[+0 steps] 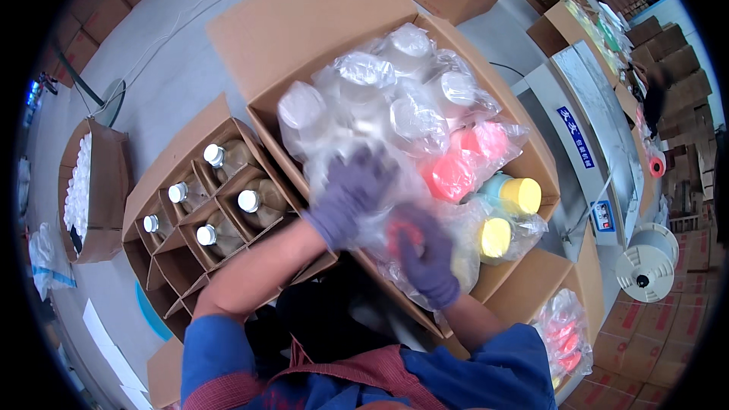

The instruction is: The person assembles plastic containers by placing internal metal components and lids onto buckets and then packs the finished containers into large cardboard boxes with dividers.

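Both my hands wear purple-grey gloves. My left hand (pixel 351 191) lies with fingers spread over clear plastic wrapping in the large cardboard box (pixel 334 250). Close by, my right hand (pixel 427 252) is smeared by motion; its fingers curl near a blurred pinkish-red thing that I cannot make out. Several wrapped containers fill the box: whitish ones (pixel 414 121) at the back, pink-red ones (pixel 456 171) in the middle, and ones with yellow caps (pixel 521 195) at the right. Loose clear film covers most of them.
Left of the box stands a divided carton (pixel 228 258) holding several white-capped bottles (pixel 250 201). Farther left is a box of white caps (pixel 78 182). A steel machine (pixel 600 144) and a white spool (pixel 644 273) stand at the right, with stacked cartons (pixel 657 326) beyond.
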### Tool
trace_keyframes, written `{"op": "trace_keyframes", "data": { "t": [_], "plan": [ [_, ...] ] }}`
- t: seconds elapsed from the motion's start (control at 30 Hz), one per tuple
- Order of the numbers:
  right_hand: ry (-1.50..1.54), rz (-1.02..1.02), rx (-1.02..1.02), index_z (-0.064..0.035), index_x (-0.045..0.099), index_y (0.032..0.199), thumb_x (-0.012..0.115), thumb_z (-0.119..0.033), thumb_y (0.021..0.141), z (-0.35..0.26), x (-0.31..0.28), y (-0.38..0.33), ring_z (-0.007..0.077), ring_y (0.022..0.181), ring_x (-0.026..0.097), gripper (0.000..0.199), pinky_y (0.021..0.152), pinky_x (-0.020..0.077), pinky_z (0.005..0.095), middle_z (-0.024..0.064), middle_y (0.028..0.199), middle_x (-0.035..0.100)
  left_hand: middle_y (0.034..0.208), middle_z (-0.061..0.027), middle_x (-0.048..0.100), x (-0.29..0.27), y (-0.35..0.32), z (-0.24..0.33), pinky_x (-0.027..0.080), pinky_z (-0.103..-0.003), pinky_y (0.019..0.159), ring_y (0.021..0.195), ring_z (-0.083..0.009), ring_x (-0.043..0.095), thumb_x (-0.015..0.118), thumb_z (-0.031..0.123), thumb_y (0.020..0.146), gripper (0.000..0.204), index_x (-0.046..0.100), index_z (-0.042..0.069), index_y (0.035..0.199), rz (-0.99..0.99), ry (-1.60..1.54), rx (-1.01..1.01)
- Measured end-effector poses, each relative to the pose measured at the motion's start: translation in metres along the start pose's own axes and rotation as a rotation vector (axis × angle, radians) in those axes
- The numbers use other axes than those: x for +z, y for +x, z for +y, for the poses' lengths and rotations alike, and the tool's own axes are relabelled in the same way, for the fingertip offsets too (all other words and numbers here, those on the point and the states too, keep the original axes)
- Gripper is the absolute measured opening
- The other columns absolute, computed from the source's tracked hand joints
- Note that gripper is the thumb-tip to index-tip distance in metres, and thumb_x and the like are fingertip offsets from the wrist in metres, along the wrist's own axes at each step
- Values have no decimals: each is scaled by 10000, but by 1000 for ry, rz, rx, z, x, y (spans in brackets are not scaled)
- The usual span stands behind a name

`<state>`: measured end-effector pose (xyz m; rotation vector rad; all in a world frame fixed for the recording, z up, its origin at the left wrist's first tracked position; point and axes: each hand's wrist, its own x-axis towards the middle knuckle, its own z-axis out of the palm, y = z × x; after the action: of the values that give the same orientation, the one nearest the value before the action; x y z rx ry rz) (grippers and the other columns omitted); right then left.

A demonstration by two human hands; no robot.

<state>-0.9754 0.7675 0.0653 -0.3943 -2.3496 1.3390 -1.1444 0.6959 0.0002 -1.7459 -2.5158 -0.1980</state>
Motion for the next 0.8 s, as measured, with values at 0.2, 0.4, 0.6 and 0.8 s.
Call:
{"op": "trace_keyframes", "data": {
  "t": [0.2, 0.4, 0.6, 0.8],
  "plan": [
    [-468, -55, -285, -43, 511, 1343, 637, -295, 836, 80, 29, 77, 391, 1311, 419, 580, 1080, 339, 492, 180, 1423, 456, 1449, -110, 416, 15, 17, 5, 242, -646, 1065, 1328, -386, 379, 651, 483, 783, 653, 498, 237, 1369, -257, 20, 160],
    [-316, -185, -241, -122, 464, 1397, 665, -455, 786, 98, 72, 65, 391, 1349, 339, 724, 1049, 361, 540, 121, 1478, 395, 1400, -117, 510, -15, -6, -85, 314, -474, 1115, 1303, -272, 449, 669, 416, 833, 458, 672, 122, 1184, -354, -472, 343],
    [-559, -227, -153, -161, 424, 1425, 720, -449, 732, 102, 72, 50, 425, 1189, 417, 807, 952, 438, 544, 94, 1487, 350, 1205, -146, 651, 10, 103, -100, 486, -322, 953, 1139, -190, 610, 586, 257, 916, 378, 640, 25, 1209, -169, -1073, -357],
    [-612, -199, -181, -179, 407, 1445, 726, -442, 718, 104, 73, 45, 418, 1186, 416, 837, 923, 446, 529, 94, 1480, 349, 1235, -234, 606, 120, 161, -68, 466, -425, 986, 1158, -365, 582, 636, 412, 824, 547, 621, 69, 1250, -731, -5, -107]
  ]
}}
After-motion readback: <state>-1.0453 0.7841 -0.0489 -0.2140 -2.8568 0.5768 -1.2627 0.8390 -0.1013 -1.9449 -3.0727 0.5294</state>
